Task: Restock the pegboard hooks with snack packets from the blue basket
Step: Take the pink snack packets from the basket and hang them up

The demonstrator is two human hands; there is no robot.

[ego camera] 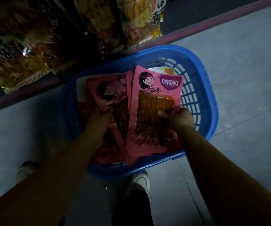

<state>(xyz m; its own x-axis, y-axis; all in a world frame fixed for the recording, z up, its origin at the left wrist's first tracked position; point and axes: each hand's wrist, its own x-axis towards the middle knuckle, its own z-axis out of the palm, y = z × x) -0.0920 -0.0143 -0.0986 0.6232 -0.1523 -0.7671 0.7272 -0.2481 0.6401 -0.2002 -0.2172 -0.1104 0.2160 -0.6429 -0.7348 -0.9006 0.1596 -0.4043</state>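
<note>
A blue basket (201,88) sits on the grey floor below me, holding several pink snack packets. My right hand (178,119) pinches the right side of the top pink packet (154,101), thumb on its clear window, and tilts it up out of the pile. A second pink packet (108,95) lies to its left, and my left hand (99,121) grips that one near its middle. A yellow-topped packet (167,70) peeks out behind them at the basket's far side.
Hanging snack bags (141,22) fill the dark display at the top, above a purple base rail (196,26). My white shoes (139,181) stand just behind the basket. Grey floor tiles (245,79) spread to the right.
</note>
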